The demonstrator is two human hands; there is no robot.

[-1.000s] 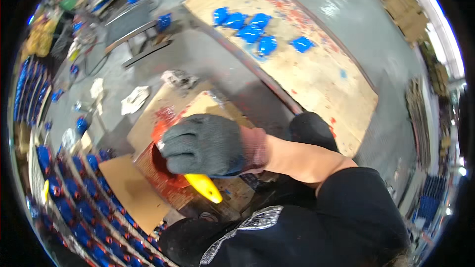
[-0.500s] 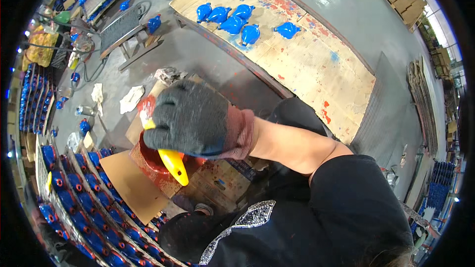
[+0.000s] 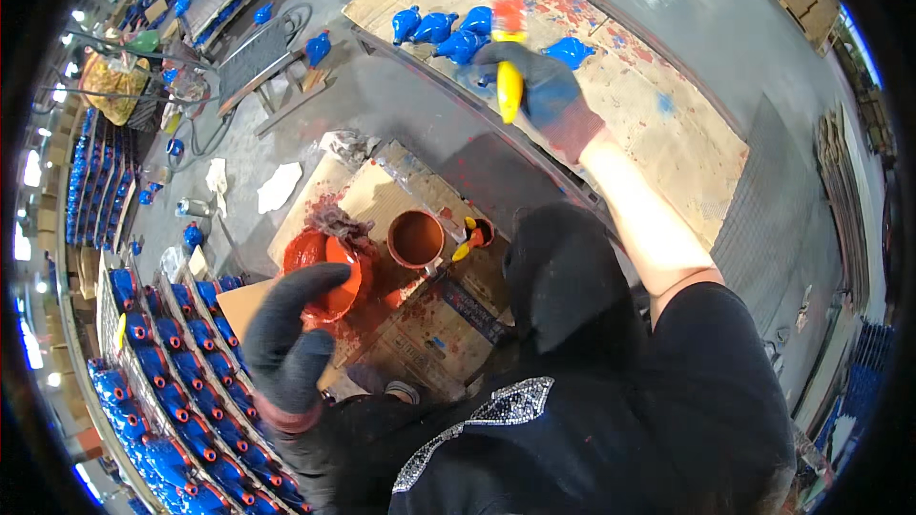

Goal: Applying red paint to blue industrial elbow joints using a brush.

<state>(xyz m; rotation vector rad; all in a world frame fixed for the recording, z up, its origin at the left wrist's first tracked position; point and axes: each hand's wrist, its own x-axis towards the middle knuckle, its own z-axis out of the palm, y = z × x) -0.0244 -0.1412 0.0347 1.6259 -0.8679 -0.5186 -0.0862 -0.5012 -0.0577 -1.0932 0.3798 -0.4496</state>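
My right hand, in a dark grey glove, is closed round the yellow handle of a paintbrush. The brush's red-coated bristles point toward the far side. Beneath and beside this hand lie several glossy blue rounded parts on a paint-spotted cardboard sheet; one is partly hidden by the hand. My left hand, also gloved, has its thumb and fingers apart with nothing visible between them. It hovers at the near left edge of a red-smeared paint bucket, covering part of it.
Right of the bucket stand a mug-like pot of reddish-brown paint and a small container with a yellow-handled brush. Racks of blue parts with red-rimmed openings line the left. A low bench stands at the far left.
My right hand has carried the paintbrush from above the bucket to the blue parts at the far right. My left hand, hidden before, now shows beside the bucket.
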